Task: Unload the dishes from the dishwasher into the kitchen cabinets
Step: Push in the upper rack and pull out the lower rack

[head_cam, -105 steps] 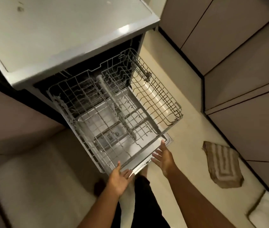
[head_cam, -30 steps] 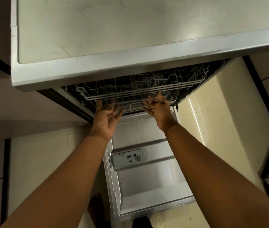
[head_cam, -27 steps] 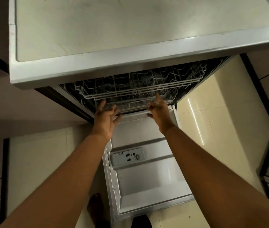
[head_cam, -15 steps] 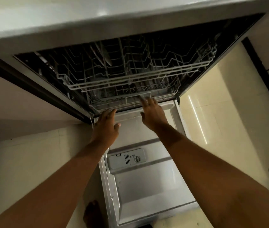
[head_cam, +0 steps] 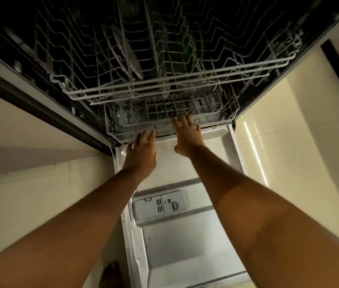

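Both arms reach forward over the lowered dishwasher door toward the dark opening. The left hand is spread, fingers straight and a little apart, their tips at the front edge of the lower rack; it grasps nothing. The right hand is likewise flat and splayed, its fingertips against the front wires of that same rack, holding nothing. The lower rack sits pushed inside the machine, just behind the door hinge. Above it the upper rack also sits inside. Something green stands among the wires deeper in; I cannot tell what it is. The detergent dispenser lies on the door between the forearms. A bare foot stands on the pale floor beside the door.
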